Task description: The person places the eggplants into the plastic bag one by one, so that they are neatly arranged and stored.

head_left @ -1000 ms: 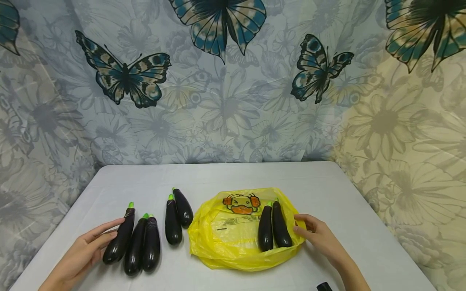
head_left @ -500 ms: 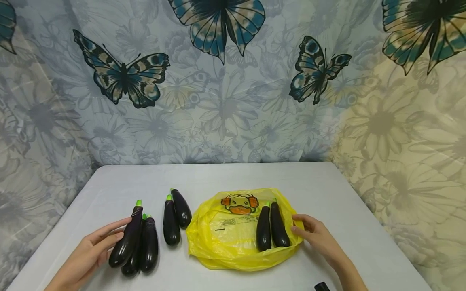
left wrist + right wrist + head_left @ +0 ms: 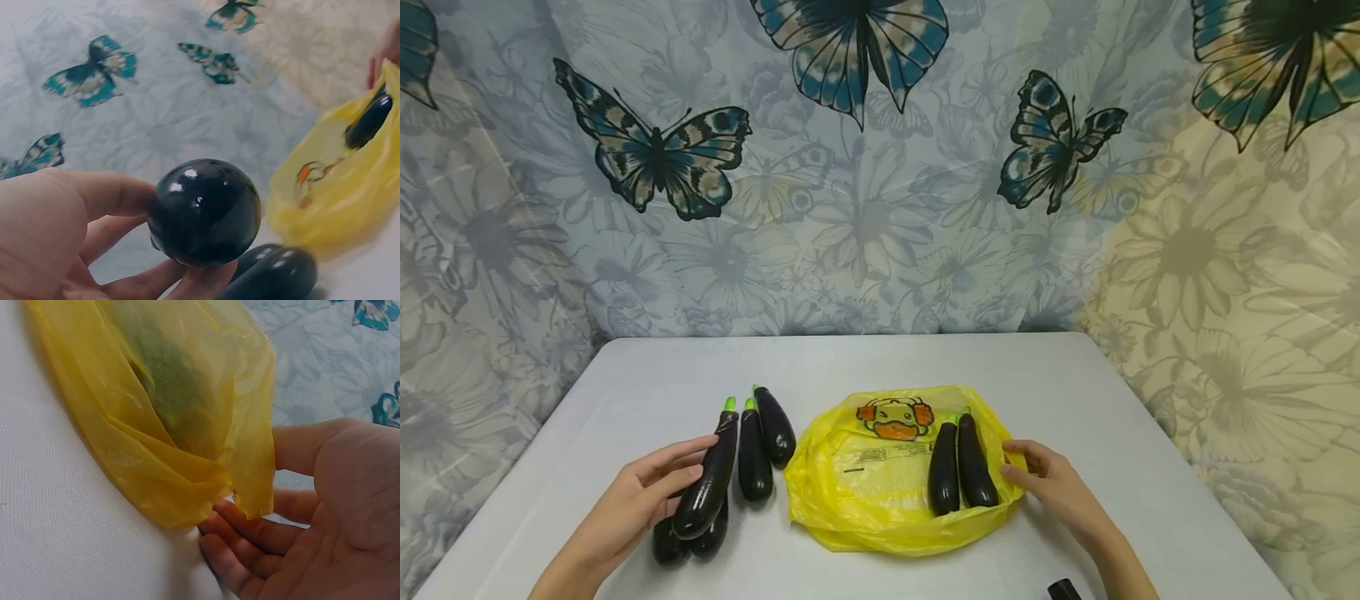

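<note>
In the head view my left hand (image 3: 640, 504) grips a dark, glossy eggplant (image 3: 709, 479), its green stem pointing away. The held eggplant (image 3: 205, 211) shows its round end in the left wrist view, with thumb and fingers around it. Below it two more eggplants (image 3: 672, 543) are partly hidden. My right hand (image 3: 1060, 492) pinches the right edge of a yellow plastic bag (image 3: 827, 508) printed with a cartoon face. Inside the bag two eggplants (image 3: 945, 471) lie side by side. The right wrist view shows the bag's edge (image 3: 253, 481) between thumb and fingers.
Two more eggplants (image 3: 754, 458) lie together just left of the bag. A small black object (image 3: 1063, 590) sits at the front edge near my right forearm. The white table (image 3: 865, 358) ends at a butterfly-patterned cloth backdrop (image 3: 872, 250).
My left hand has lifted the leftmost eggplant and carried it rightward, over the two beside it. The right hand stays at the bag's edge.
</note>
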`<state>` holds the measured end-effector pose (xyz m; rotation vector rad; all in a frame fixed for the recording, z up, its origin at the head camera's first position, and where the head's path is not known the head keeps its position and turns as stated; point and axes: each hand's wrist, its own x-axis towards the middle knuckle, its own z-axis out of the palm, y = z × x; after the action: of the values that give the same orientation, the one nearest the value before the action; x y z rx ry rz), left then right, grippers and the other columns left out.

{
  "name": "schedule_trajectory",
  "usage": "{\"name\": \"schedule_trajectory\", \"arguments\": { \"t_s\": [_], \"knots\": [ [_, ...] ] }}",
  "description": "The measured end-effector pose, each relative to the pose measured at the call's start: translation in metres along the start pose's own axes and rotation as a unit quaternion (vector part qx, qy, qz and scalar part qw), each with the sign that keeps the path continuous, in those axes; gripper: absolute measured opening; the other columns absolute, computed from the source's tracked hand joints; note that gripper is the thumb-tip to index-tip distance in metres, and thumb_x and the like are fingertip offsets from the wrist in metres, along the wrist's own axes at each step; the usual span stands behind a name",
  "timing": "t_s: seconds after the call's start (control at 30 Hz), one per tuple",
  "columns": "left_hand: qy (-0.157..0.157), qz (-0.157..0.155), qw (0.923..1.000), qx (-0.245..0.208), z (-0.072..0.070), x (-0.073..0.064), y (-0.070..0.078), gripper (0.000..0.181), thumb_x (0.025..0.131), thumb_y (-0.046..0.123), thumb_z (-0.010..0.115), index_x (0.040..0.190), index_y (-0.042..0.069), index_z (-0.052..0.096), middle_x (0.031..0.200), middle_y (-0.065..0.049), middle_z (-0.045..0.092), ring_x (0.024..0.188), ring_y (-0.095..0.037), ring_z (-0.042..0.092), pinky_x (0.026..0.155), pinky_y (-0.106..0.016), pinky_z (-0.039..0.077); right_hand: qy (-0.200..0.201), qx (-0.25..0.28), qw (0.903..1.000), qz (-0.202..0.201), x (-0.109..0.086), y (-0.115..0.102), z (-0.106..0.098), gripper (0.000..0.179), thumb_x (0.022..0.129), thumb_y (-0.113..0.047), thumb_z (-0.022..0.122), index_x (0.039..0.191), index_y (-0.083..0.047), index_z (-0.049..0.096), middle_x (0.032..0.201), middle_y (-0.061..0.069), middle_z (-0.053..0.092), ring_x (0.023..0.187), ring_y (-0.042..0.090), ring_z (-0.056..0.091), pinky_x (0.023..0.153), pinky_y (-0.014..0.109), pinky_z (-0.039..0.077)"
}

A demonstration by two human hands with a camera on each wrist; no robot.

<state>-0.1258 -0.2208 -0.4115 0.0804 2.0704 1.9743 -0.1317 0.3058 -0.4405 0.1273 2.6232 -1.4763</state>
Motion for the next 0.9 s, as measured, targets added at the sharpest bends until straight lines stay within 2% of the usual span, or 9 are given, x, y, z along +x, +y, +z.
{"name": "schedule_trajectory", "arguments": {
  "t_s": [0.2, 0.37, 0.47, 0.77, 0.9],
  "knots": [
    [-0.045, 0.010, 0.9989, 0.002, 0.032, 0.011, 0.006, 0.052, 0.098, 0.025, 0.064, 0.145, 0.007, 0.050, 0.141, -0.023, 0.045, 0.115, -0.028, 0.057, 0.086, -0.042, 0.054, 0.000, -0.001, 1.0000, 0.003, 0.000, 0.000, 0.001, 0.059, 0.093, -0.033, 0.070, 0.137, 0.001, 0.053, 0.140, 0.022, 0.049, 0.124, 0.037, 0.048, 0.098, 0.053, 0.043],
    [-0.049, -0.003, 0.9987, 0.015, 0.058, 0.018, 0.009, 0.050, 0.094, 0.029, 0.069, 0.140, 0.012, 0.058, 0.138, -0.016, 0.051, 0.117, -0.028, 0.056, 0.087, -0.042, 0.053, 0.002, -0.003, 1.0000, 0.005, -0.001, 0.001, 0.001, 0.057, 0.093, -0.033, 0.070, 0.137, 0.000, 0.054, 0.139, 0.020, 0.051, 0.120, 0.032, 0.051, 0.096, 0.049, 0.045],
    [-0.064, -0.003, 0.9977, 0.021, 0.073, 0.023, 0.011, 0.048, 0.093, 0.030, 0.070, 0.137, 0.013, 0.060, 0.133, -0.015, 0.055, 0.114, -0.028, 0.057, 0.086, -0.042, 0.053, 0.000, -0.002, 1.0000, 0.005, -0.001, 0.001, 0.000, 0.057, 0.093, -0.033, 0.070, 0.137, 0.000, 0.054, 0.139, 0.020, 0.050, 0.121, 0.032, 0.051, 0.096, 0.050, 0.045],
    [-0.123, 0.039, 0.9905, 0.048, 0.121, 0.044, 0.014, 0.041, 0.093, 0.028, 0.071, 0.132, 0.015, 0.065, 0.126, -0.008, 0.062, 0.097, -0.019, 0.059, 0.077, -0.036, 0.053, -0.003, 0.003, 1.0000, 0.002, -0.001, -0.002, 0.001, 0.057, 0.094, -0.032, 0.069, 0.138, 0.001, 0.053, 0.142, 0.023, 0.048, 0.128, 0.040, 0.045, 0.101, 0.055, 0.040],
    [-0.130, 0.052, 0.9888, 0.052, 0.141, 0.054, 0.016, 0.038, 0.093, 0.025, 0.071, 0.130, 0.016, 0.067, 0.126, -0.008, 0.062, 0.092, -0.019, 0.059, 0.072, -0.034, 0.054, -0.005, 0.010, 0.9999, 0.009, -0.001, -0.003, 0.001, 0.058, 0.093, -0.032, 0.070, 0.138, 0.001, 0.052, 0.142, 0.024, 0.047, 0.129, 0.041, 0.044, 0.102, 0.056, 0.038]
  ]
}}
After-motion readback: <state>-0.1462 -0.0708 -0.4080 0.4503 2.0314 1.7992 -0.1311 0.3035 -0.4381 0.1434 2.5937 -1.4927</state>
